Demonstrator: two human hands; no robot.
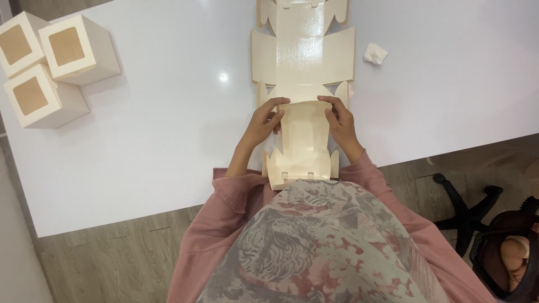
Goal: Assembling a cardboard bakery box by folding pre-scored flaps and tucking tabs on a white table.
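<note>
Seen from above, a person in a pink top and patterned scarf stands at the near edge of a white table (140,140). A flat, unfolded cream card box blank (303,62) lies lengthwise from the person out to the far edge, its nearest flap overhanging the near edge.

The left hand (263,124) and right hand (341,124) flank the blank's near panel. Each grip is closed on a side of that panel, fingers curled over the top, thumbs hidden, bending the card up along a crease. The panel sits directly between the two hands, touching both.

The card looks light, thin and glossy, so probably a little slippery. It seems stiff enough to hold a fold, yet easy to crease in the wrong place. The side edges beside the scored lines look like the best places to hold.

Farther off, the rest of the blank lies flat. To its right is a small crumpled white scrap (375,53). At the far left stand three finished boxes (50,62) with square windows.
</note>
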